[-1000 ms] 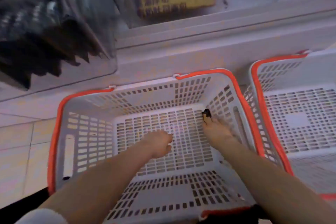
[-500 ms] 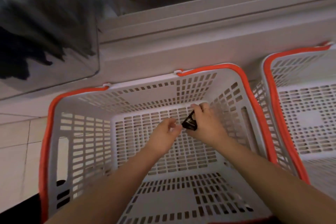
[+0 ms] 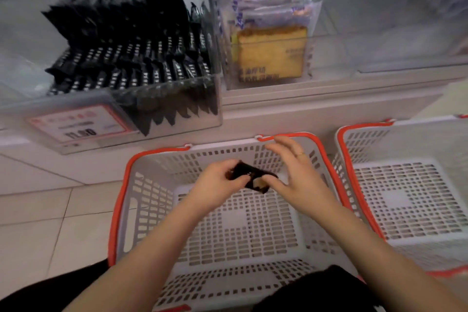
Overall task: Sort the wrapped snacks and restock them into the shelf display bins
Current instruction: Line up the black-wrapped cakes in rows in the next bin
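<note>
A small black wrapped snack (image 3: 249, 178) is held above the white basket with an orange rim (image 3: 121, 200). My left hand (image 3: 217, 186) grips its left end with curled fingers. My right hand (image 3: 295, 175) pinches its right end with the thumb, the other fingers spread above it. On the shelf behind, a clear display bin (image 3: 162, 106) holds several rows of matching black wrapped snacks (image 3: 131, 43). A second clear bin (image 3: 273, 81) to its right holds purple-and-clear wrapped snacks (image 3: 266, 5) over a yellow pack (image 3: 272, 54).
A second white basket with an orange rim (image 3: 347, 159) stands to the right, nothing in it. A price label (image 3: 78, 124) fronts the black-snack bin. Pale floor tiles (image 3: 50, 210) lie to the left. Dark clothing (image 3: 316, 291) shows at the bottom edge.
The snack was picked off the basket floor by my right hand, then raised, and my left hand now grips it too. The view tilted up, revealing the shelf bins.
</note>
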Demonstrator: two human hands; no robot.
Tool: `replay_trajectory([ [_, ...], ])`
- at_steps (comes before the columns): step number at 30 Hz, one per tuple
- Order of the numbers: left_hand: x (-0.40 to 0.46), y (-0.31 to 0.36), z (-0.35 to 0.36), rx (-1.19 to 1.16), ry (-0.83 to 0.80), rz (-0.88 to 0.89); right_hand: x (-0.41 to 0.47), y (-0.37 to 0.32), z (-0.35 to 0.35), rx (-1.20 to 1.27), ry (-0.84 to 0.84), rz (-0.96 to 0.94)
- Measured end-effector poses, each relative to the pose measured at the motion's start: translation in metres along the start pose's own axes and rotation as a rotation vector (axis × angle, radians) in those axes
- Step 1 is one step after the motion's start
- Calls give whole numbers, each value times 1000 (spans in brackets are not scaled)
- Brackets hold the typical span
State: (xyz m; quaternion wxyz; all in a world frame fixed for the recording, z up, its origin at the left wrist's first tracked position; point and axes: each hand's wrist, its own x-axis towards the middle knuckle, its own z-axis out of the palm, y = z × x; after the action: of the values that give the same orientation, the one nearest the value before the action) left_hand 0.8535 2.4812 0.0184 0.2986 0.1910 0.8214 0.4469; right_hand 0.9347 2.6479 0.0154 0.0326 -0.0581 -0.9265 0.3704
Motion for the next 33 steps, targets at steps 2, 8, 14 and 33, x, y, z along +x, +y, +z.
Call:
replay_trajectory([
  [2,-14,24,-26,218,-68,208,-1,-23,-13,-53,-63,-90],
  [8,-54,77,-73,274,92,460,3,-89,-46,375,-73,-41],
  [14,-60,129,-130,138,286,635,30,-149,-82,532,82,-133],
  [33,122,144,-222,1047,372,320,173,-231,-109,-278,423,100],
])
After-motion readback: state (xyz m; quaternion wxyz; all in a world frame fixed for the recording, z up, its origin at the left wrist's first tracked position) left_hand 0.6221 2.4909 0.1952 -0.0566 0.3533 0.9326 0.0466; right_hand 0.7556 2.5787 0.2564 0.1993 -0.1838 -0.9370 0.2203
